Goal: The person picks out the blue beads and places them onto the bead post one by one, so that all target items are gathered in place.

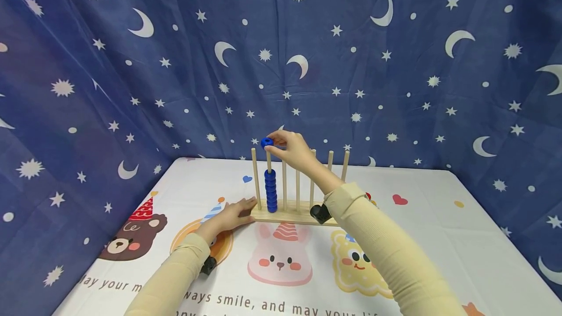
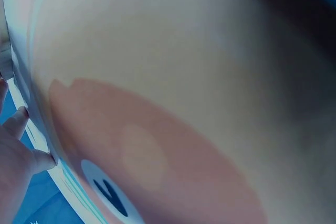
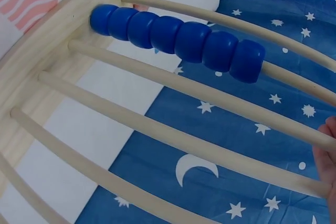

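A wooden rack with several upright pegs stands on the table. On its second peg from the left sits a stack of several blue beads, also seen large in the right wrist view as blue beads. My right hand pinches one more blue bead between thumb and fingers, right at the top of that same peg. My left hand rests at the left end of the rack's base, fingers extended and touching it. In the left wrist view only part of the left hand shows.
A white tablecloth with printed cartoon animals and lettering covers the table. Behind it hangs a dark blue curtain with moons and stars. Bare pegs rise on both sides of the bead stack. A small red item shows partly behind the right sleeve.
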Available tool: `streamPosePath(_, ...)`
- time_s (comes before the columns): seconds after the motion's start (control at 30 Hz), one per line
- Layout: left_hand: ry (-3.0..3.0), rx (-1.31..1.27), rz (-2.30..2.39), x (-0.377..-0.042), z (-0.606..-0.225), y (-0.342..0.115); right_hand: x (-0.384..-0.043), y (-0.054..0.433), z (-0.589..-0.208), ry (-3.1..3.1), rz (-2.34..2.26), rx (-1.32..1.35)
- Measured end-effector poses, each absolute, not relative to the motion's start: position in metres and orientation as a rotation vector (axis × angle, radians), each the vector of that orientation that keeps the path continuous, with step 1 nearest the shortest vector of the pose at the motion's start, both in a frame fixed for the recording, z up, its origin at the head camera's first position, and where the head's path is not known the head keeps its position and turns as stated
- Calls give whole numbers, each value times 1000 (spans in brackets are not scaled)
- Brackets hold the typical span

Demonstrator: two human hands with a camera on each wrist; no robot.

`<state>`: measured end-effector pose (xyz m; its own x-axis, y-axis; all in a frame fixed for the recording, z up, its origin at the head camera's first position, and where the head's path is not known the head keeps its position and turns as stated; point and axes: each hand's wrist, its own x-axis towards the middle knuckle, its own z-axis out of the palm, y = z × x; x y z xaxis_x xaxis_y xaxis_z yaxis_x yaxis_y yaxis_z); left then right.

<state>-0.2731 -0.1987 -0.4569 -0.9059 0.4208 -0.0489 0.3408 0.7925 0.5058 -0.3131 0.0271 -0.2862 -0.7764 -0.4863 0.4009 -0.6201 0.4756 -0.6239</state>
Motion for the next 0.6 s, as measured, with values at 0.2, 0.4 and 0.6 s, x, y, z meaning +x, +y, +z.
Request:
streamPosePath(0.2, 2823, 588, 753, -272, -453, -197, -315, 28, -286, -2551, 1176, 984)
streamPosePath(0.4, 2815, 568, 753, -272, -450, -196, -315, 29, -284, -2588, 1141, 988)
streamPosePath(0.6, 2824, 586, 758, -271, -452, -196, -316, 31, -283, -2639, 1086, 999)
